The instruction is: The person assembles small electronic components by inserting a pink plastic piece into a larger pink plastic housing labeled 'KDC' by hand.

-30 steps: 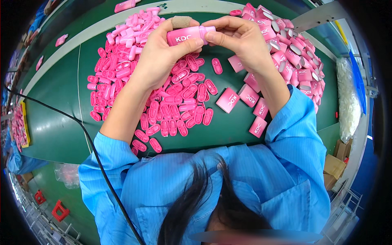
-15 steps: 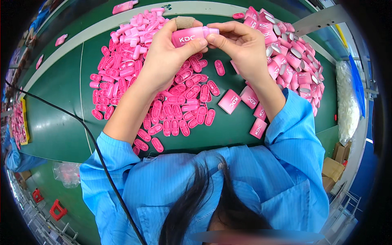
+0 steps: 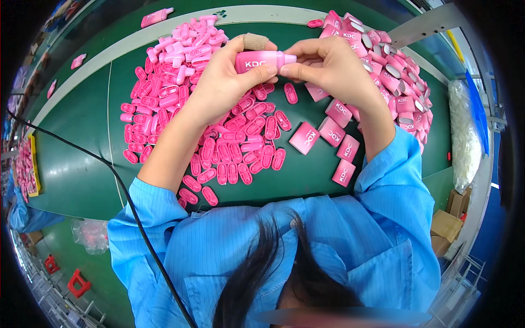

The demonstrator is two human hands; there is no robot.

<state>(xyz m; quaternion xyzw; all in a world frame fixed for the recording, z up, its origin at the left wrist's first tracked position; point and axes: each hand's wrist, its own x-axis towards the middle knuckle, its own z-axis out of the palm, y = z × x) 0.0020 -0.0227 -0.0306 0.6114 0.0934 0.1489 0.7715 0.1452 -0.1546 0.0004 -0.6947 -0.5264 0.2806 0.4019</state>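
Observation:
Near the far middle of the bench, a pink vape (image 3: 252,59) lies sideways in my grasp, its narrow mouthpiece pointing right. My left hand (image 3: 227,76) wraps around its body, thumb on the front face; one finger wears a tan bandage. The fingers of my right hand (image 3: 331,71) pinch the mouthpiece end, and whether they hold another small part is hidden. Under and left of my left arm spreads a heap of pink oval trays (image 3: 235,150), with pale pink mouthpiece parts (image 3: 191,41) piled at its far end. Pink flat sleeve housings (image 3: 304,138) lie below my right hand.
A large heap of pink housings (image 3: 402,90) fills the right side under a metal bar (image 3: 424,27). A black cable (image 3: 82,145) crosses at left. Beyond a pale rail, a pink vape (image 3: 157,17) lies on a green strip. Cardboard boxes (image 3: 445,225) stand lower right.
Both hands, still around the vape, have shifted slightly right and nearer. My right wrist has moved right, showing more of the loose housings. The pink vapes beyond the rail have slid left and nearer.

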